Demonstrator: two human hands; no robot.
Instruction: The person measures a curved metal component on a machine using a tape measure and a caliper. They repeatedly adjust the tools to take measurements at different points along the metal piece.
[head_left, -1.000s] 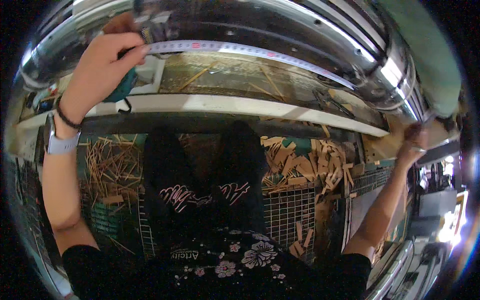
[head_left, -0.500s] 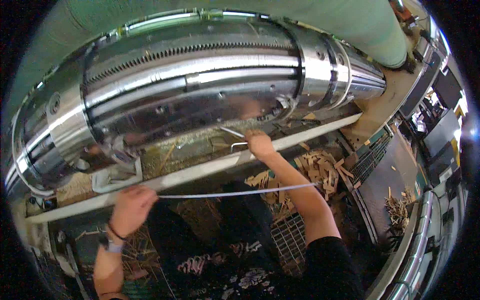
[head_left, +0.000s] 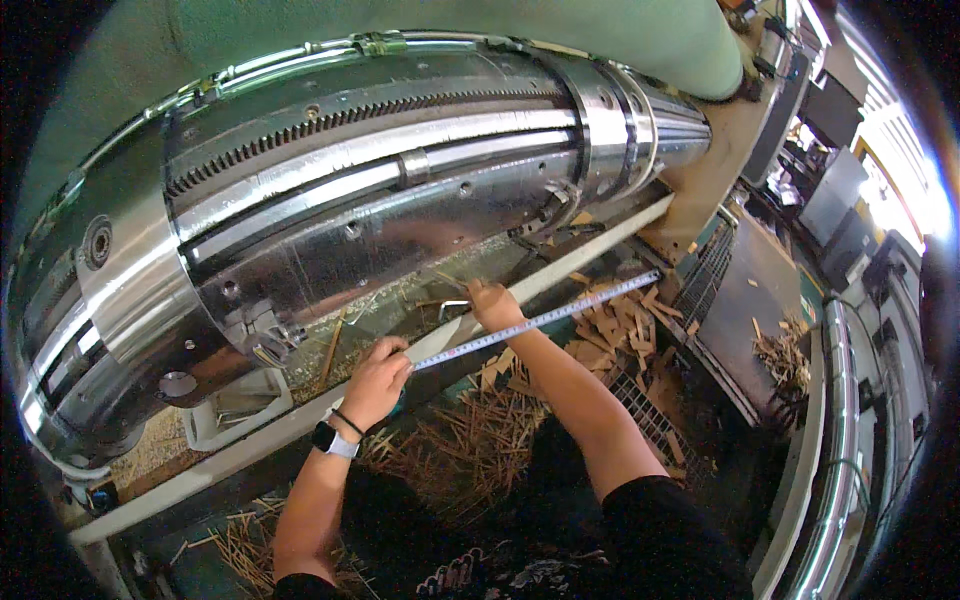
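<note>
The tape measure (head_left: pixel 540 320) was drawn out from the left hand (head_left: pixel 380 378), which was clamped on its near end. Its blade crossed over the right forearm (head_left: pixel 575 390); contact could not be confirmed. The right hand (head_left: pixel 492 305), apart from the left, appeared closed around an L-shaped key (head_left: pixel 455 303) in front of the steel cylinder (head_left: pixel 360 225). The blade's far end appeared unsupported above wood scraps (head_left: pixel 620 335); tilting could have buckled it. Sudden recoil could have scraped the forearm, and a loosened grip could have lost the key.

Bright glare right, gleaming metal cylinder (head_left: pixel 380 218), dark fisheye rim
</note>
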